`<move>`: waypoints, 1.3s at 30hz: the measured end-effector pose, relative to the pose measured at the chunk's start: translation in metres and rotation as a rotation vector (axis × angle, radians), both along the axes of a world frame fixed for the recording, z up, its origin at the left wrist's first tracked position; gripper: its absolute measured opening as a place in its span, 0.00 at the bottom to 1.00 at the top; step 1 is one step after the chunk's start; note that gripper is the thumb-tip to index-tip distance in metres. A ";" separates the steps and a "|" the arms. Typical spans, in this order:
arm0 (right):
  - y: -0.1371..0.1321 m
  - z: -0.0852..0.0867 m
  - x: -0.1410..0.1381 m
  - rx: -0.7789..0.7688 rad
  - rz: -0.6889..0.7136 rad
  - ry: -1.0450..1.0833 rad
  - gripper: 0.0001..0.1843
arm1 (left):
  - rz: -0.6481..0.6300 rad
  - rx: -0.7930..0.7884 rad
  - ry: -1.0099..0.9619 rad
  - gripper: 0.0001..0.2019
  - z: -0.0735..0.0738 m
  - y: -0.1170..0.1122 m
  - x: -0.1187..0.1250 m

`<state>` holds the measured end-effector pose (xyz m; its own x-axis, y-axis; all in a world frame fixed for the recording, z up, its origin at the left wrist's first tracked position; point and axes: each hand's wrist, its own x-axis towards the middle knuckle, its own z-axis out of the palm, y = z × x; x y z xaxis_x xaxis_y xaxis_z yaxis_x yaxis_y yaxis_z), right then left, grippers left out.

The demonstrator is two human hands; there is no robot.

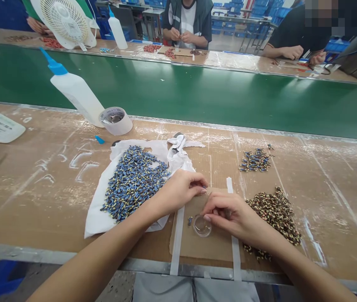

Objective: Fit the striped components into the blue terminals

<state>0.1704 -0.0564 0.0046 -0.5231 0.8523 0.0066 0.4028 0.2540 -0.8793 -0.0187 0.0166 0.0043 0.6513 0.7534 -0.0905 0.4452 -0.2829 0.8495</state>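
Small blue piece [204,187] at the left hand's fingertips, above a brown cardboard pad [206,251]; mostly hidden by the fingers. Left hand [181,189] pinches it between thumb and fingers. Right hand [230,212] just beside, fingers curled in; too small to tell whether anything is gripped.

Below the right fingertips: round clear dish [194,230] on the pad. Just left of it, 1 loose blue piece [190,220]. 2 white tape strips [175,251] run along the pad's sides.

Left of the pad: white sheet [95,222] bearing a heap of blue-and-yellow pieces [134,180]. Right: heap of dark-and-cream pieces [276,216], partly behind the right forearm; beyond it, a smaller blue-and-dark cluster [255,160].

Farther out: tape roll [120,127] near a tilted white bottle [77,93] with blue nozzle; small blue cap [99,139] nearby.

Beyond, green belt [197,92]; across it, 3 people at a bench, and a fan [65,21].
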 end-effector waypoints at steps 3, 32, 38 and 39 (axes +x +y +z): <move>-0.001 0.001 0.003 -0.018 0.028 0.012 0.04 | 0.005 -0.088 -0.048 0.06 -0.001 0.000 0.001; 0.005 -0.008 0.020 0.181 -0.560 0.108 0.04 | -0.009 -0.338 -0.149 0.04 -0.015 -0.011 0.017; 0.005 -0.007 0.021 0.188 -0.535 0.077 0.04 | -0.015 -0.335 -0.153 0.04 -0.016 -0.012 0.015; 0.004 -0.007 0.021 0.187 -0.531 0.067 0.04 | -0.015 -0.334 -0.150 0.04 -0.016 -0.012 0.015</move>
<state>0.1910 -0.0520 -0.0024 -0.0157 0.9794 0.2015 0.4628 0.1858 -0.8668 -0.0034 0.0045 -0.0117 0.6870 0.6885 -0.2326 0.3063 0.0159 0.9518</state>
